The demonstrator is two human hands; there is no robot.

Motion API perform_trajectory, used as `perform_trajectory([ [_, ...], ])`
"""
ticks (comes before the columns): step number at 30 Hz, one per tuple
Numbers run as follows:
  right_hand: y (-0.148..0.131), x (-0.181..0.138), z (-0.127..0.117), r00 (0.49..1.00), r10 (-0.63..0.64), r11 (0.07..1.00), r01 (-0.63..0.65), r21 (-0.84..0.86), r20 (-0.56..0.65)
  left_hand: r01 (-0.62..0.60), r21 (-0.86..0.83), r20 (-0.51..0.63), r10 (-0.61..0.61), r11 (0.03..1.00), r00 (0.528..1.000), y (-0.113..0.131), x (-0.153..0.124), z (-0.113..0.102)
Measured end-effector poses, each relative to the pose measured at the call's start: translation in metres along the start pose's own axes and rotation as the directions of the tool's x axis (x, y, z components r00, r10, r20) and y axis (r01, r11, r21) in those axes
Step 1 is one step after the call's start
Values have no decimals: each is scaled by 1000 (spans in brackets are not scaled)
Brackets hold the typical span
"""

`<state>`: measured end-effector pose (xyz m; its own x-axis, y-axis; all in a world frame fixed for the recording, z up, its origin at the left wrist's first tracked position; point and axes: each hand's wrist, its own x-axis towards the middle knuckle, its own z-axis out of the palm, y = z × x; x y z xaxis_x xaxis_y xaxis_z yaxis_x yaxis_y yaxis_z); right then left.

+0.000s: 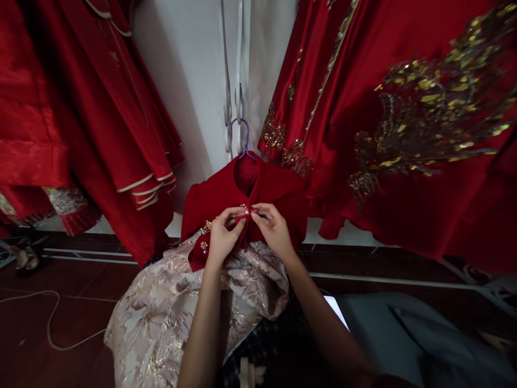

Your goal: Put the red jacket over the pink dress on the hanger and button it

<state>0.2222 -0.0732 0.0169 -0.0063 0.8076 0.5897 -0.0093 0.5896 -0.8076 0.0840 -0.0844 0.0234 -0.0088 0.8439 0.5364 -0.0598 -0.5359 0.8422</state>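
Note:
A small dark red velvet jacket (274, 196) hangs on a purple hanger (244, 137) against a white wall, over a pale gold brocade skirt (161, 318). My left hand (223, 235) and my right hand (273, 226) meet at the jacket's front opening, just below the collar. Both pinch the fabric edges where a pearl fastening (244, 209) sits. Fingers of both hands are curled closed on the cloth. A pearl and gold ornament (204, 246) shows on the jacket's left sleeve.
Long red gowns hang at the left (100, 118), and a red gown with gold sequin embroidery (424, 124) hangs at the right. Two metal hooks (234, 64) run down the wall. A white cable (50, 318) lies on the dark red floor. A grey surface (404, 334) sits lower right.

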Motion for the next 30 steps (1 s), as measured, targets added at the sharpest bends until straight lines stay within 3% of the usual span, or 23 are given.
perform_trajectory([
  [14,-20,-10,8,976,-136,972,98,-215,-169,-38,82,-96,46,996,994,-6,-2,12],
  [21,-12,-7,9,982,-102,977,69,-200,-158,-89,166,-120,109,982,987,-11,-2,13],
  [30,-4,8,10,981,-174,958,149,-245,-84,-141,408,-164,224,902,961,-11,9,8],
])
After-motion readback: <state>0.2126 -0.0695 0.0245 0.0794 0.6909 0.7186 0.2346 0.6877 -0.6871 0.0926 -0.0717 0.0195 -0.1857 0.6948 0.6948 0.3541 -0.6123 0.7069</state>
